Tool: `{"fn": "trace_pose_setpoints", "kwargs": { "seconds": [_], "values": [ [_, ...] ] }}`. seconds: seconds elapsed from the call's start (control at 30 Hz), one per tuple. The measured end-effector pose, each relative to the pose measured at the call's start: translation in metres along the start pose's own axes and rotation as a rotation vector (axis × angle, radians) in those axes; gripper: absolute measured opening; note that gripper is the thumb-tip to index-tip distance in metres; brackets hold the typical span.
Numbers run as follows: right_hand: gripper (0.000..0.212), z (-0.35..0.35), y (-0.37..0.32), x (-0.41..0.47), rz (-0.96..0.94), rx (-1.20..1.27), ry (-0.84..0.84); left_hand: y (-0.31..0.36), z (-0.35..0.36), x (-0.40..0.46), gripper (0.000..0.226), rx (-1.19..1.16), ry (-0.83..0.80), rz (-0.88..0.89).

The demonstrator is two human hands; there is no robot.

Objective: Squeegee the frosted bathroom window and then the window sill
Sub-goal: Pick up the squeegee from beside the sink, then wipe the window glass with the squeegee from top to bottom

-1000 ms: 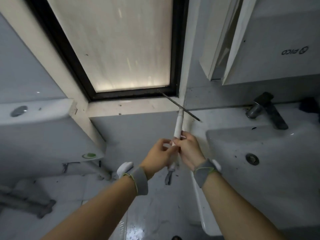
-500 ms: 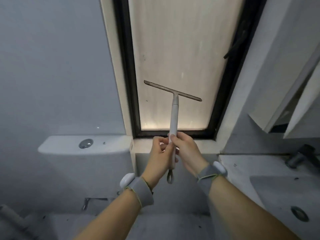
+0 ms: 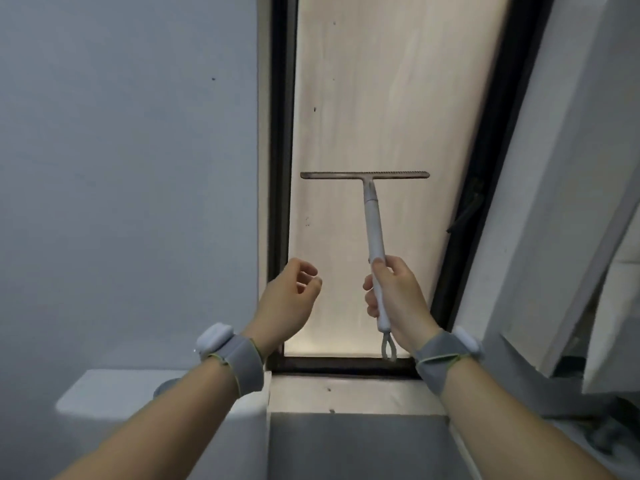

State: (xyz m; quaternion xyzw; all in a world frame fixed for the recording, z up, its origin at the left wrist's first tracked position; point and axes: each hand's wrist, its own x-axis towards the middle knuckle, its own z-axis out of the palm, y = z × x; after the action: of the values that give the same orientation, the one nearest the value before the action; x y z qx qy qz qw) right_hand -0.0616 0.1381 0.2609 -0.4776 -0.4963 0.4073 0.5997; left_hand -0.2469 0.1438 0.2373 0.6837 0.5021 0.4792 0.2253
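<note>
The frosted window [image 3: 391, 98] fills the upper middle, pale and streaked, set in a black frame. A white squeegee [image 3: 374, 230] stands upright in front of the glass, its blade level across the pane about halfway up. My right hand [image 3: 398, 296] grips the lower part of its handle, and a hanging loop dangles below the fist. My left hand [image 3: 287, 303] hovers apart to the left, fingers loosely curled and holding nothing. The pale window sill [image 3: 346, 396] runs below the frame, with a few dark specks on it.
A white toilet cistern [image 3: 114, 396] with a flush button sits at the lower left against the grey wall [image 3: 121, 168]. A white cabinet edge [image 3: 568, 202] slants down the right side. A dark window latch [image 3: 467, 209] hangs on the frame's right.
My left hand has let go of the handle and moved left. The squeegee has risen and its blade has levelled out against the pane. The view has tilted up toward the window.
</note>
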Motion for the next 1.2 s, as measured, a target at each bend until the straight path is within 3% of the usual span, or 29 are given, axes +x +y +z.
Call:
{"fn": "trace_pose_setpoints", "kwargs": {
  "seconds": [0.33,0.63,0.87,1.2],
  "values": [
    [0.021,-0.002,-0.088,0.096,-0.185,0.019,-0.07,0.081,-0.068,0.107,0.026,0.354,0.356,0.295],
    [0.024,0.003,-0.164,0.162,-0.293,0.023,-0.145,0.147,-0.108,0.157,0.046,0.612,0.539,0.443],
    [0.024,0.019,-0.228,0.194,-0.409,0.028,-0.119,0.178,-0.142,0.204,0.059,0.755,0.641,0.539],
    [0.014,0.057,-0.294,0.225,-0.633,-0.093,0.043,0.173,-0.18,0.266,0.08,0.797,0.821,0.618]
  ]
}}
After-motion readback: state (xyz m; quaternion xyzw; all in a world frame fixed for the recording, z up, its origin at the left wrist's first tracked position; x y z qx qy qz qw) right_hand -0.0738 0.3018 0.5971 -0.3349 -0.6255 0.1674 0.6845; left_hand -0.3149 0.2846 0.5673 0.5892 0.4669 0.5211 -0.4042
